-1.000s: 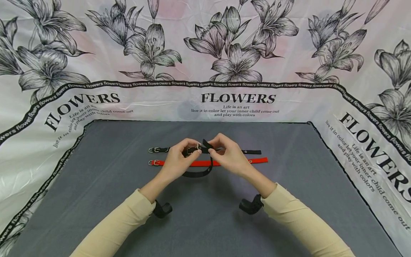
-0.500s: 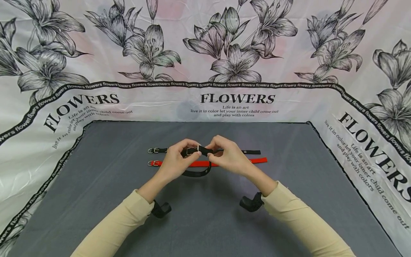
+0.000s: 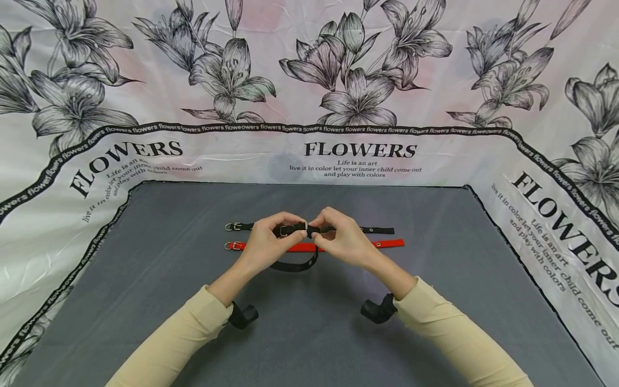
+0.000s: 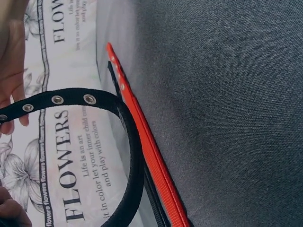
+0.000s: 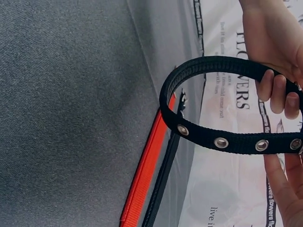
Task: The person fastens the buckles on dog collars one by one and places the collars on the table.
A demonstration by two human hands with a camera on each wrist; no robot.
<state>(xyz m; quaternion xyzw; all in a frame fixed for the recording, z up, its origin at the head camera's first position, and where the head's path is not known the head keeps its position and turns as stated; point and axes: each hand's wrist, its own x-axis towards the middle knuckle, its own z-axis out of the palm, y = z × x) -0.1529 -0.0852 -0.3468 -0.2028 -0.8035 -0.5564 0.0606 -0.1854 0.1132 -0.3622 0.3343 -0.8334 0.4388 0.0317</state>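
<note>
Both hands hold a black collar (image 3: 296,266) above the table, bent into a loop that hangs below the fingers. My left hand (image 3: 263,243) grips its buckle end, where a metal buckle shows between thumb and fingers. My right hand (image 3: 344,237) pinches the strap right beside it, the fingertips of the two hands nearly meeting. A metal-edged piece stands upright between them. In the right wrist view the looped collar (image 5: 220,65) shows several metal eyelets, running toward the right hand's fingers (image 5: 279,177). The strap's tip is hidden by the fingers.
Behind the hands, a second black collar (image 3: 380,230) lies straight across the grey table (image 3: 309,344). A red collar (image 3: 393,243) lies parallel, nearer the person. Both have their buckles at the left. A flower-printed cloth (image 3: 355,183) covers the area beyond the table.
The strap end that stuck up between the hands a second ago has come down and now lies in line with the buckle end. The hands stay almost in place; the other collars have not moved.
</note>
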